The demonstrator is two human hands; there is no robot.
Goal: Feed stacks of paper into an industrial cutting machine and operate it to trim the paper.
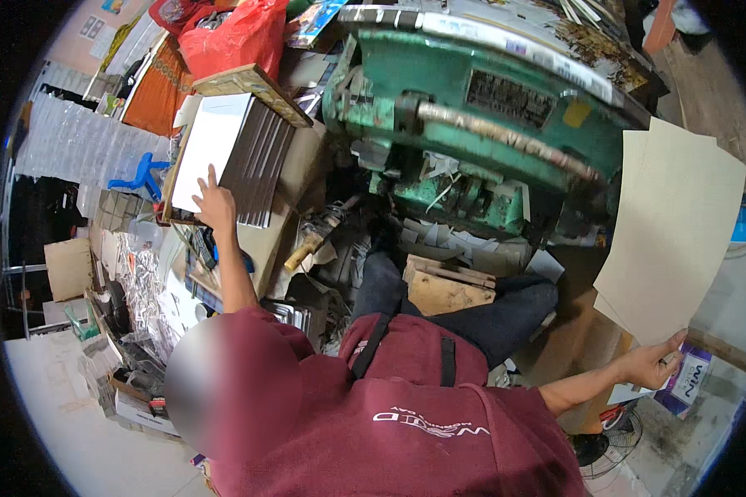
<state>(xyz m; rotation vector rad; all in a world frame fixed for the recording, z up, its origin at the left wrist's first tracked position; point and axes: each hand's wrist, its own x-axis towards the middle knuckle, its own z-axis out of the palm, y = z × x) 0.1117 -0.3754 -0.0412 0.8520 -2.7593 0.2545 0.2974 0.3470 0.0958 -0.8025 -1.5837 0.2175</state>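
My left hand [217,205] lies on the white top sheet [215,124] of a thick stack, its fingers stretched out and apart. The stack, with brown layered edges [261,161] on its right side, sits against a wooden board [253,83] at its far end. Out to the right, my right hand [655,364] pinches the lower corner of several large cream card sheets [675,224]. These sheets hang slightly fanned beside a green machine [489,74], and their upper ends overlap its right end.
A pale metal bar [506,141] crosses the machine's front. Paper scraps and a wooden block [448,290] lie near my legs. At the left are a blue plastic piece [143,176] and a red bag [236,41]. A wire fan [617,447] stands low right, near a purple-white box [686,381].
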